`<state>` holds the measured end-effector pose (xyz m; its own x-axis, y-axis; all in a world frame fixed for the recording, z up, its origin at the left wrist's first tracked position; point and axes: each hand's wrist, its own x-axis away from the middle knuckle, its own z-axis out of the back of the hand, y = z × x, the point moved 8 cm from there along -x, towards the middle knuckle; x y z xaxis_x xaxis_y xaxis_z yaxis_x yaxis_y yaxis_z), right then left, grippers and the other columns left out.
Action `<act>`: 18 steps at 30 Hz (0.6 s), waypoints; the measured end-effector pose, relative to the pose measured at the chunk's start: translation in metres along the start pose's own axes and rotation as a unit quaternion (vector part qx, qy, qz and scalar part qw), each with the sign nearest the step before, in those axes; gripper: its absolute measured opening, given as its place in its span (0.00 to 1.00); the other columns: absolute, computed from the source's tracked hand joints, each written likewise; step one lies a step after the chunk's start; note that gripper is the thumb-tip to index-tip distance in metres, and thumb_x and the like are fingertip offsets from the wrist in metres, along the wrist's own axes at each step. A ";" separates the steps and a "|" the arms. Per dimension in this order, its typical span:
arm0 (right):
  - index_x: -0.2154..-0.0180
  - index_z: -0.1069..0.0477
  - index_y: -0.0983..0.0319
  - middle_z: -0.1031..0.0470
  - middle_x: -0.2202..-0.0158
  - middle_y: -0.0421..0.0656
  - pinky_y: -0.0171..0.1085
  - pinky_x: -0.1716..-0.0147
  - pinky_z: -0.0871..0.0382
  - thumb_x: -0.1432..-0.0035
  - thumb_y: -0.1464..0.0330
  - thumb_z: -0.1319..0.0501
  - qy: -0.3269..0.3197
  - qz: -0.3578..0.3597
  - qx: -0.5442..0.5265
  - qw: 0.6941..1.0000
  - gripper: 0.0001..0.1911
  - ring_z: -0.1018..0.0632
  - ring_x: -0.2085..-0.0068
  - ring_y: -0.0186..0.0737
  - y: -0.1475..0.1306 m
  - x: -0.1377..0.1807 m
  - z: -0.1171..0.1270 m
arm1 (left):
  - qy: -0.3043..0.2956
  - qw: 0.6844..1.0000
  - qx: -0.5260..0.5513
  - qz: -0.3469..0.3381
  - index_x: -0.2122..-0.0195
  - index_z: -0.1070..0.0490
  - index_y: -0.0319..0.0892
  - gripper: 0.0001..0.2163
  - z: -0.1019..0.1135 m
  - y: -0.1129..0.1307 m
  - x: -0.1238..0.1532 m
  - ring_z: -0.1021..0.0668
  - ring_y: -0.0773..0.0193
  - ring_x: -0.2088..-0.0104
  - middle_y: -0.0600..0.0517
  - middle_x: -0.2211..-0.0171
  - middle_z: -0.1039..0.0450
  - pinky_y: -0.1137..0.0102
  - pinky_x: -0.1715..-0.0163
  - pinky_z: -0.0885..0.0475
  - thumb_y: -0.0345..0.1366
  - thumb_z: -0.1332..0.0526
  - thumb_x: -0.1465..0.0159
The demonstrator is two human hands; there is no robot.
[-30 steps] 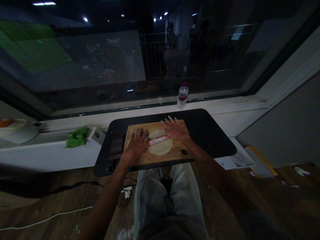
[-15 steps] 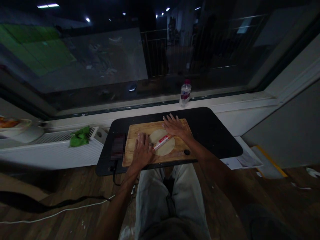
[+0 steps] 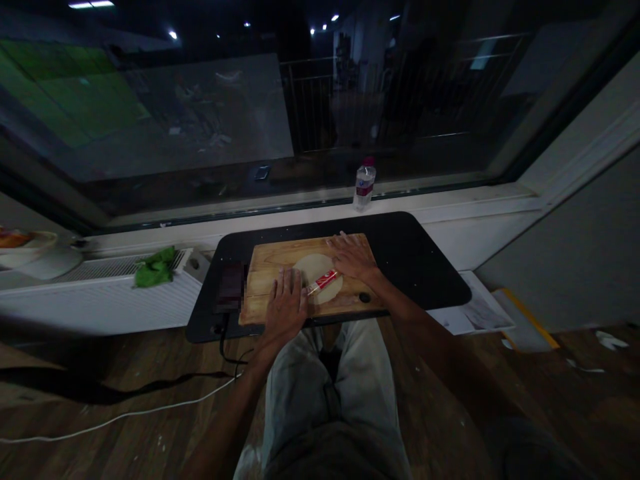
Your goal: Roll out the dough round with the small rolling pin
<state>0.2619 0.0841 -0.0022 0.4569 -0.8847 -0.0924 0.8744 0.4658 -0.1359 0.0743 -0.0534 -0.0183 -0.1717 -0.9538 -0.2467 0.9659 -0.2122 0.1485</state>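
Note:
A wooden board lies on a black table. On the board is a flat round of pale dough. Across it lies a red-and-white labelled roller, tilted with its near end to the left. My left hand presses flat on the roller's near left end, fingers stretched out. Over the far right end lies my right hand, palm down. My legs are under the table's front edge.
A water bottle stands on the sill behind the table. A dark flat object lies left of the board. A green cloth sits on the white radiator. Cables cross the wooden floor; papers lie at the right.
The roller has turned from nearly level to slanted. My left hand has drawn back toward me along the board, while my right hand stays at the far end.

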 end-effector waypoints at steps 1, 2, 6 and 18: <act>0.21 0.36 0.64 0.36 0.19 0.53 0.63 0.18 0.53 0.25 0.65 0.44 0.010 -0.002 0.006 1.000 0.35 0.43 0.16 0.60 0.000 0.006 0.002 | -0.001 1.000 -0.006 -0.003 0.21 0.37 0.31 0.29 0.002 0.003 0.002 0.41 0.41 0.17 0.31 0.19 0.40 0.43 0.20 0.40 0.39 0.54 0.17; 0.21 0.35 0.64 0.35 0.20 0.53 0.62 0.18 0.52 0.25 0.65 0.44 0.019 -0.005 0.012 1.000 0.35 0.43 0.17 0.60 -0.001 0.011 0.004 | 0.000 1.000 -0.012 -0.007 0.21 0.37 0.31 0.28 0.004 0.006 0.003 0.40 0.40 0.17 0.31 0.20 0.40 0.43 0.20 0.40 0.39 0.54 0.17; 0.24 0.29 0.63 0.32 0.21 0.53 0.62 0.18 0.53 0.24 0.65 0.43 0.046 -0.021 0.024 0.998 0.31 0.42 0.17 0.60 0.001 0.033 0.006 | 0.011 0.999 -0.034 -0.021 0.23 0.36 0.28 0.28 0.009 0.016 0.010 0.39 0.39 0.18 0.28 0.20 0.40 0.43 0.21 0.38 0.39 0.53 0.18; 0.23 0.35 0.72 0.33 0.21 0.61 0.62 0.18 0.50 0.22 0.66 0.49 0.135 -0.053 -0.034 0.989 0.33 0.43 0.17 0.60 0.008 0.080 0.000 | 0.016 0.999 -0.027 -0.038 0.21 0.40 0.24 0.31 0.008 0.034 0.027 0.38 0.38 0.18 0.25 0.21 0.40 0.42 0.19 0.41 0.41 0.49 0.19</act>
<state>0.3055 0.0174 -0.0107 0.2946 -0.8955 -0.3336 0.8982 0.3787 -0.2234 0.1005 -0.0885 -0.0125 -0.2388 -0.9283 -0.2851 0.9597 -0.2703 0.0763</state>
